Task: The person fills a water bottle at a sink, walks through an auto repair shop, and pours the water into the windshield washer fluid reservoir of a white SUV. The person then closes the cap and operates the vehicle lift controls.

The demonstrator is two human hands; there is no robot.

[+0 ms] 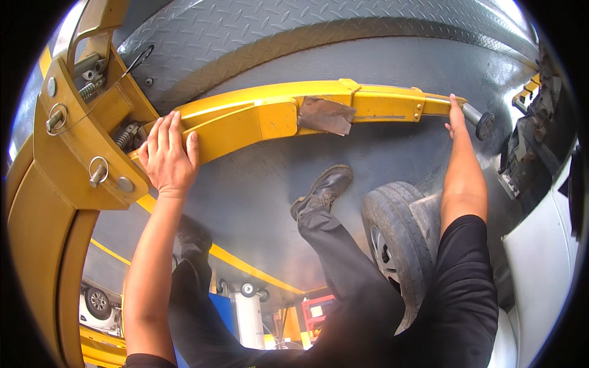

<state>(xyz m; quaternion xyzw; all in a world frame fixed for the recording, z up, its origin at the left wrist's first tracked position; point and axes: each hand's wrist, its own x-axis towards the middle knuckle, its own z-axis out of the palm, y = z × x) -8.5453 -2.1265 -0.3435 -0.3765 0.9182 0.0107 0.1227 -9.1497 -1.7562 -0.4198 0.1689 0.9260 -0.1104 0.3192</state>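
Note:
A yellow car-lift arm (239,126) stretches across in front of me from its pivot bracket (92,144) at the left. My left hand (167,156) lies on the arm close to the bracket, fingers straight and palm down. At the narrower right end, my right hand (456,119) rests against the side of the arm with its fingers stretched out. Just beyond it, a round dark lift pad (485,126) sits on a metal stem. A torn brownish patch (325,115) covers part of the arm's middle. Ringed pins (55,119) and springs show at the bracket.
The yellow lift post (37,245) rises at the left. A wheel (396,239) stands by my right leg, near a white car panel (543,239). Grey tread plate (294,21) lies beyond the arm. A yellow line (245,268) crosses the grey floor behind my boots (325,190).

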